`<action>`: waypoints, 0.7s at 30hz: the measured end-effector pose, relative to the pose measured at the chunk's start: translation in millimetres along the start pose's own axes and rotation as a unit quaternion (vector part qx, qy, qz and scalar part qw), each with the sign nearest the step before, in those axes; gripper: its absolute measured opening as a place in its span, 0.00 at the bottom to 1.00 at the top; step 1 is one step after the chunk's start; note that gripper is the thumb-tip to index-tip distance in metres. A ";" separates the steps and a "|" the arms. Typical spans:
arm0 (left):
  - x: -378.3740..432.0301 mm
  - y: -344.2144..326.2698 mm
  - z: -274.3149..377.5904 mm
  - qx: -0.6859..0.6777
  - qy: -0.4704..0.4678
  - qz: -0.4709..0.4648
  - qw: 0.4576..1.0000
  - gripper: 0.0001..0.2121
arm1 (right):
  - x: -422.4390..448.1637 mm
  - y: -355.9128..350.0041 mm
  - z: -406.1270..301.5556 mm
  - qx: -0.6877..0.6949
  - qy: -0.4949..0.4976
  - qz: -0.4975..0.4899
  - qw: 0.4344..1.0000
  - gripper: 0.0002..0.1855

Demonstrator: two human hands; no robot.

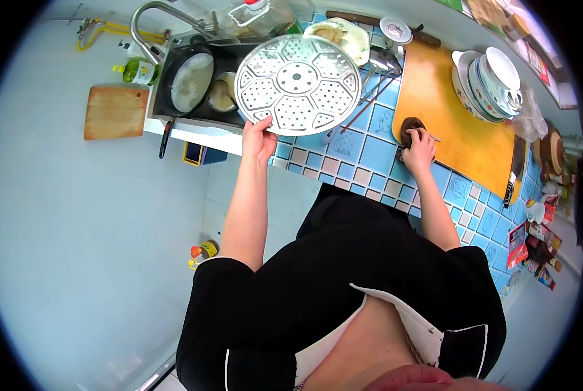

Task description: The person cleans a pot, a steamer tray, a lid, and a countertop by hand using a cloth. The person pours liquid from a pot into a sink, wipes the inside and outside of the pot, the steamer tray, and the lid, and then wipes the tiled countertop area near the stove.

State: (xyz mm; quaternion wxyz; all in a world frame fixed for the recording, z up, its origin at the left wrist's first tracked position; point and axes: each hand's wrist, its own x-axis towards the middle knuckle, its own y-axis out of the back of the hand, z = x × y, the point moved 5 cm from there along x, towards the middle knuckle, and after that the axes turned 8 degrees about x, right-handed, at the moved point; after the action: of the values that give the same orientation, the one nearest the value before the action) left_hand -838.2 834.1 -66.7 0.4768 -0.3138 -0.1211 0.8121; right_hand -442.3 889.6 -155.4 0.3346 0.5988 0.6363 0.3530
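A round perforated metal steamer plate [296,100] is tilted up over the right end of the sink and the counter beside it. My left hand [260,141] grips its near rim, thumb on the upper face. My right hand [420,150] closes on a dark brown cloth [411,125] at the left edge of a large wooden cutting board [460,127]. Part of the cloth is hidden under the fingers. Between my hands, a pair of chopsticks [369,105] lies on the blue tiled-pattern counter cover [373,152].
The sink [162,100] holds a frying pan [192,83] with cloudy liquid and a bowl [221,93]; the pan handle juts over the front edge. Stacked dishes [487,88] and a knife [515,166] rest on the board. A ladle [384,61] lies behind.
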 end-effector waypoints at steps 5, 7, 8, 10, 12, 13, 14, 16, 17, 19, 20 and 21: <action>-50.6 3.4 32.7 -0.015 -0.053 0.027 0.998 0.22 | -3.1 12.1 -20.6 -0.042 -0.012 0.003 0.999 0.24; -66.9 7.5 47.7 -0.020 -0.063 -0.019 0.998 0.22 | 0.8 24.4 -46.4 0.011 0.025 0.058 0.998 0.23; -75.2 12.4 53.6 -0.025 -0.072 -0.015 0.997 0.22 | 5.7 33.6 -70.6 0.012 0.036 0.057 0.998 0.23; -85.5 25.4 64.0 -0.031 -0.081 -0.007 0.996 0.21 | 6.5 56.3 -138.0 0.231 0.187 0.080 0.952 0.19; -85.1 44.7 74.2 -0.044 -0.088 0.000 0.995 0.21 | 5.5 65.3 -206.4 0.231 0.259 0.111 0.931 0.18; -83.2 56.0 80.1 -0.049 -0.098 0.002 0.994 0.21 | 3.7 62.9 -240.9 0.266 0.305 0.094 0.910 0.18; -81.2 67.4 87.2 -0.053 -0.107 0.003 0.993 0.21 | 0.0 58.0 -275.5 0.298 0.348 0.078 0.885 0.17; -75.9 91.7 104.9 -0.057 -0.104 -0.011 0.993 0.23 | -8.7 35.5 -348.1 0.313 0.408 0.032 0.857 0.17; -71.4 109.4 112.9 -0.072 -0.098 -0.023 0.992 0.23 | -12.3 22.3 -387.1 0.315 0.440 0.002 0.841 0.16; -66.0 127.4 134.3 -0.089 -0.082 -0.041 0.992 0.25 | -16.2 -9.5 -455.5 0.309 0.466 -0.045 0.828 0.15; -65.3 135.3 143.6 -0.099 -0.083 -0.041 0.991 0.25 | -17.7 -29.5 -483.9 0.304 0.463 -0.070 0.830 0.14; -64.0 141.1 153.2 -0.113 -0.084 -0.065 0.988 0.26 | -15.7 -48.2 -509.5 0.295 0.477 -0.077 0.824 0.14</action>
State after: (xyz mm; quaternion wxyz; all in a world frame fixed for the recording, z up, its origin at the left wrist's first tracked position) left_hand -1010.3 722.5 7.1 0.4783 -0.2878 -0.2717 0.7840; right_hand -899.1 847.6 72.1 -0.1768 0.3747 0.8346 0.3631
